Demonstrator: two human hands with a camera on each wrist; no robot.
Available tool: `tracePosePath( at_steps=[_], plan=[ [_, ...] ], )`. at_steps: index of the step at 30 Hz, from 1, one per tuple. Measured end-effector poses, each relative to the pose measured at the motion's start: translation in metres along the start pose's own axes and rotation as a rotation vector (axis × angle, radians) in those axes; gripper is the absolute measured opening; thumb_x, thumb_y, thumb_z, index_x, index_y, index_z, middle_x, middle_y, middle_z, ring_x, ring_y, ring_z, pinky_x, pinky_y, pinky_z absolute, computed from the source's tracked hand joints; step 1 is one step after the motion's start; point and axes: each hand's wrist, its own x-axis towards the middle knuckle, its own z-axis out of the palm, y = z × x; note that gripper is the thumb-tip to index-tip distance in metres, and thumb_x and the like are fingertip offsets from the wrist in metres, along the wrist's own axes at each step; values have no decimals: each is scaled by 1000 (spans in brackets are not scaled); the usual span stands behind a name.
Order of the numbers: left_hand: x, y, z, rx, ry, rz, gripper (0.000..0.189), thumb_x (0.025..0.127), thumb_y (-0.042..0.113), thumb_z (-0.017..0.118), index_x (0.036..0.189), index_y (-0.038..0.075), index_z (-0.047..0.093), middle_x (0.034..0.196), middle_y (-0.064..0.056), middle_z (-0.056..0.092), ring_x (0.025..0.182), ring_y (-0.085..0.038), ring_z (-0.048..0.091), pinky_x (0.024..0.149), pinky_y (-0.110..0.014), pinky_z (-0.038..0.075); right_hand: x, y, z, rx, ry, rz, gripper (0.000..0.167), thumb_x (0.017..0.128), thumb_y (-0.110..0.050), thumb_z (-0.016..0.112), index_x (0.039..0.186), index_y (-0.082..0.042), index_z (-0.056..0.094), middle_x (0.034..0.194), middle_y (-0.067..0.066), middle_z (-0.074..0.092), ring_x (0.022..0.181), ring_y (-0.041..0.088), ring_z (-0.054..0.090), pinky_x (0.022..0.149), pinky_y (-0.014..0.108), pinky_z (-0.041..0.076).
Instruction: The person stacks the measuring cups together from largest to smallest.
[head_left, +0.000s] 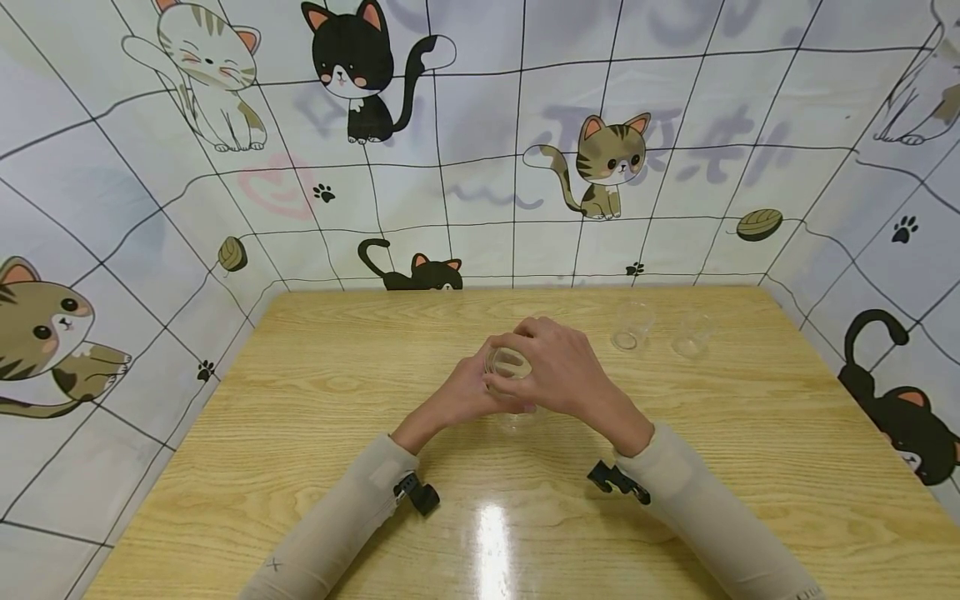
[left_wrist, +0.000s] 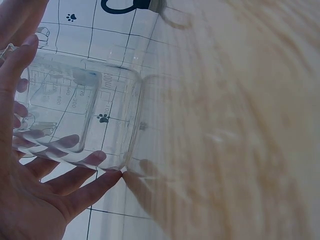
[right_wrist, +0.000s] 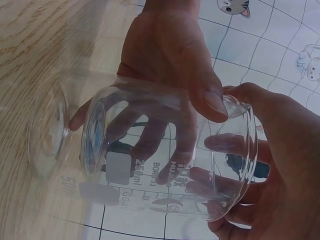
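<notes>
Two clear glass beakers stand one inside the other on the table. The outer, larger beaker (right_wrist: pixel 47 135) bears a "500" mark, and the inner, smaller beaker (right_wrist: pixel 120 167) reads 250 ml. My left hand (head_left: pixel 468 390) holds the larger beaker from the left, its fingers spread round the wall and its thumb up by the rims. From above, my right hand (head_left: pixel 558 367) grips the smaller beaker's rim between thumb and fingers. In the left wrist view the smaller beaker's base sits above the base of the larger beaker (left_wrist: pixel 120 115).
Behind and to the right stand two more clear glass vessels, one (head_left: pixel 630 329) beside the other (head_left: pixel 690 337). The wooden table (head_left: pixel 337 358) meets a cat-printed backdrop (head_left: pixel 480 192) at the back and sides. Black clips (head_left: pixel 416 493) are strapped on both sleeves.
</notes>
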Motion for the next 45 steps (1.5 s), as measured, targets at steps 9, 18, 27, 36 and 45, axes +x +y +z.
tracePosePath(
  at_steps=[9, 18, 27, 36, 45],
  plan=[
    [0, 0, 0, -3, -4, 10, 98, 78, 42, 91, 156, 35, 32, 138, 1, 63, 126, -18, 65, 98, -37, 57, 0, -1, -1, -15, 6, 2, 35, 84, -53, 78, 108, -28, 80, 95, 1, 72, 78, 17, 65, 57, 34, 53],
    [1, 0, 0, -16, -10, -1, 95, 79, 44, 90, 155, 36, 32, 140, 3, 62, 128, -17, 63, 99, -38, 56, 1, 0, 0, -30, 35, -15, 34, 83, -53, 79, 106, -27, 80, 93, 2, 72, 74, 17, 65, 55, 33, 52],
    [0, 0, 0, -18, -8, -18, 96, 79, 45, 90, 155, 35, 32, 141, 1, 62, 129, -17, 62, 99, -40, 56, 1, -1, 0, -43, 46, -18, 37, 80, -54, 82, 103, -26, 80, 93, 3, 73, 74, 18, 67, 53, 33, 52],
    [1, 0, 0, -24, -7, -18, 94, 79, 45, 90, 153, 37, 34, 143, 2, 62, 130, -16, 62, 98, -39, 57, 1, -1, 0, -46, 44, -7, 33, 83, -54, 80, 102, -27, 80, 93, 1, 73, 74, 18, 67, 53, 33, 52],
    [0, -1, 0, -32, -9, -16, 96, 79, 44, 90, 154, 39, 31, 144, -1, 61, 129, -17, 63, 94, -36, 58, 2, 0, 2, -57, 49, -10, 33, 84, -56, 79, 100, -27, 80, 91, 1, 73, 73, 18, 67, 53, 33, 52]
  ],
)
